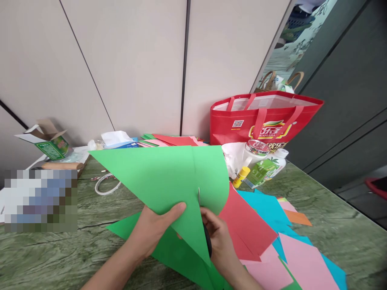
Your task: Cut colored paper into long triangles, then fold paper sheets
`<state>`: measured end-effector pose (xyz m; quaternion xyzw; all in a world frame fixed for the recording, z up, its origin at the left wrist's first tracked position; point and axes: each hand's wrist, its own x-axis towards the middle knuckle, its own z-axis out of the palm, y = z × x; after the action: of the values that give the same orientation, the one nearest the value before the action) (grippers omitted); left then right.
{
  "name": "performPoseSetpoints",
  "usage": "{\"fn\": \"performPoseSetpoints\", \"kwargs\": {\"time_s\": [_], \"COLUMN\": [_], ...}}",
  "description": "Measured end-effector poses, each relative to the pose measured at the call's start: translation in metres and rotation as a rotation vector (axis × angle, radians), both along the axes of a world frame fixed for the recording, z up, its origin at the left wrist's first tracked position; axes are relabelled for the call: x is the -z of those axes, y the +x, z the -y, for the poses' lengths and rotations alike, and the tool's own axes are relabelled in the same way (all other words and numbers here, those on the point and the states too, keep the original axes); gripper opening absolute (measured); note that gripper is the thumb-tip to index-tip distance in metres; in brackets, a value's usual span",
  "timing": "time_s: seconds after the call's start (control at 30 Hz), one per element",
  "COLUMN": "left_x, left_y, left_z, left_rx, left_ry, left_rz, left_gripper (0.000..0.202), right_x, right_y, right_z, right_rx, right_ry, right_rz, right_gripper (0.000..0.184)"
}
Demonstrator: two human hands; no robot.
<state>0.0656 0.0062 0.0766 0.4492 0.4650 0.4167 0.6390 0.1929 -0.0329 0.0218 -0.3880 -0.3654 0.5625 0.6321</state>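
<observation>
My left hand [152, 229] pinches the lower edge of a large green paper sheet [163, 177], thumb on its front, holding it up off the table. My right hand [220, 241] grips black-handled scissors [206, 237] whose blade tip shows in a cut running up the sheet. Another green sheet [175, 257] lies flat on the table under my hands.
Red [248, 225], blue [266, 205], pink [302, 262] and orange sheets lie on the green marbled table [332, 225] at right. Behind stand a red shopping bag [263, 121], a glue stick [241, 176], a jar, a stack of coloured paper, a small open box [50, 143] and a white cord.
</observation>
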Motion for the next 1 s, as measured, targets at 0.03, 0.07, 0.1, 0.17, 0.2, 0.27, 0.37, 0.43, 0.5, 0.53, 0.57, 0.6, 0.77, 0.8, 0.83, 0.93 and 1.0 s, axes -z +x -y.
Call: {"fn": "performPoseSetpoints", "kwargs": {"time_s": [0.03, 0.07, 0.1, 0.17, 0.2, 0.27, 0.37, 0.43, 0.5, 0.53, 0.57, 0.6, 0.77, 0.8, 0.83, 0.93, 1.0], "left_x": [0.000, 0.000, 0.000, 0.000, 0.000, 0.000, -0.001, -0.003, -0.007, -0.009, -0.012, -0.014, -0.017, -0.015, -0.014, -0.011, -0.011], "left_y": [0.000, 0.000, 0.000, 0.000, 0.001, 0.001, 0.001, -0.002, -0.006, -0.009, -0.011, -0.014, -0.019, -0.020, -0.020, -0.022, -0.022], "left_z": [0.000, 0.000, 0.000, 0.001, 0.001, 0.002, 0.002, 0.000, -0.003, -0.005, -0.008, -0.010, -0.017, -0.017, -0.017, -0.015, -0.014], "left_rx": [0.001, 0.000, -0.003, -0.013, -0.015, -0.009, -0.022, -0.043, -0.043, -0.035, -0.030, -0.032, -0.083, -0.088, -0.090, -0.083, -0.074], "left_ry": [-0.003, -0.004, -0.003, 0.009, 0.012, 0.008, 0.014, 0.038, 0.046, 0.040, 0.031, 0.024, 0.088, 0.113, 0.134, 0.142, 0.119], "left_rz": [0.004, 0.007, 0.009, 0.008, 0.006, -0.004, -0.025, -0.024, 0.015, 0.047, 0.082, 0.112, 0.088, 0.066, 0.043, -0.036, -0.115], "left_gripper": [0.035, 0.035, 0.035, 0.034, 0.034, 0.034, 0.038, 0.048, 0.059, 0.063, 0.065, 0.065, 0.065, 0.065, 0.066, 0.063, 0.059], "right_x": [-0.001, -0.002, -0.003, -0.004, -0.005, -0.006, -0.006, -0.006, -0.006, -0.005, -0.005, -0.004, 0.000, 0.001, 0.001, 0.000, -0.002], "right_y": [-0.001, -0.001, -0.002, -0.002, -0.003, -0.003, -0.002, -0.001, -0.001, 0.000, 0.000, 0.000, 0.000, 0.000, 0.001, 0.001, 0.002], "right_z": [0.000, -0.001, -0.001, -0.001, 0.000, 0.000, 0.000, -0.001, -0.003, -0.003, -0.003, -0.003, -0.001, 0.000, 0.000, 0.000, 0.000], "right_rx": [0.014, 0.029, 0.041, 0.056, 0.058, 0.063, 0.072, 0.083, 0.099, 0.107, 0.117, 0.123, 0.078, 0.064, 0.056, 0.053, 0.054], "right_ry": [0.000, -0.002, -0.002, -0.002, -0.002, -0.001, 0.005, 0.025, 0.048, 0.056, 0.063, 0.067, 0.057, 0.049, 0.042, 0.031, 0.038], "right_rz": [-0.001, -0.003, -0.002, -0.003, -0.001, 0.015, 0.048, 0.054, 0.068, 0.081, 0.093, 0.102, 0.085, 0.082, 0.079, 0.079, 0.069], "right_gripper": [0.038, 0.037, 0.035, 0.033, 0.032, 0.033, 0.033, 0.028, 0.023, 0.021, 0.020, 0.020, 0.025, 0.027, 0.029, 0.033, 0.035]}}
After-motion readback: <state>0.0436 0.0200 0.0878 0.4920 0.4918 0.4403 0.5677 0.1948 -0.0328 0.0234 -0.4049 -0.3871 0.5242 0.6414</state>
